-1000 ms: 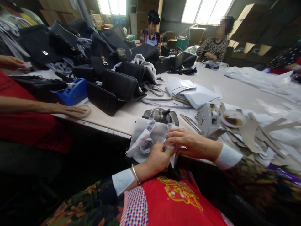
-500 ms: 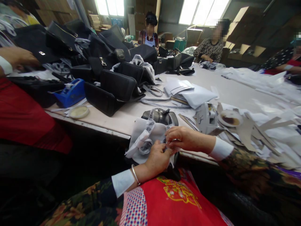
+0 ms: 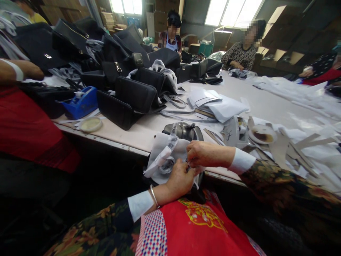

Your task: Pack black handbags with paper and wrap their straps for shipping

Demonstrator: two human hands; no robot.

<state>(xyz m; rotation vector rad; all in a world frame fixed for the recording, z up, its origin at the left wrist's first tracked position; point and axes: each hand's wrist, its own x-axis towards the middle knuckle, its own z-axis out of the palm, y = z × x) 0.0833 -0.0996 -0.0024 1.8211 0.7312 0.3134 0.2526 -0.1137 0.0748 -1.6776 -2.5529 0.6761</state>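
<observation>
At the table's front edge, a black handbag (image 3: pixel 183 131) leans toward me, a white wrapping sheet (image 3: pixel 157 149) covering its near side. A clear wrapped strap (image 3: pixel 173 137) rises over the sheet. A coil of wrapped strap (image 3: pixel 167 165) and a white rolled strip lie on it, just left of my hands. My left hand (image 3: pixel 179 179) is closed, thumb and fingers pinching white wrapping at the bag's right side. From the right, my right hand (image 3: pixel 206 153) meets it, fingertips pinched at the same spot. The small part between the fingertips is hidden.
Black handbags (image 3: pixel 135 92) pile up at the left behind a blue tape dispenser (image 3: pixel 81 103) and a round shallow dish (image 3: pixel 90 124). White sheets (image 3: pixel 218 105), another tape dispenser (image 3: pixel 234 131) and cardboard strips (image 3: pixel 293 149) lie to the right. Co-workers sit around the table; one reaches in from the left.
My right hand has turned a little and its wrist has drawn slightly left; both hands stay together at the wrapping. The left co-worker's arm has shifted, and the view has moved slightly.
</observation>
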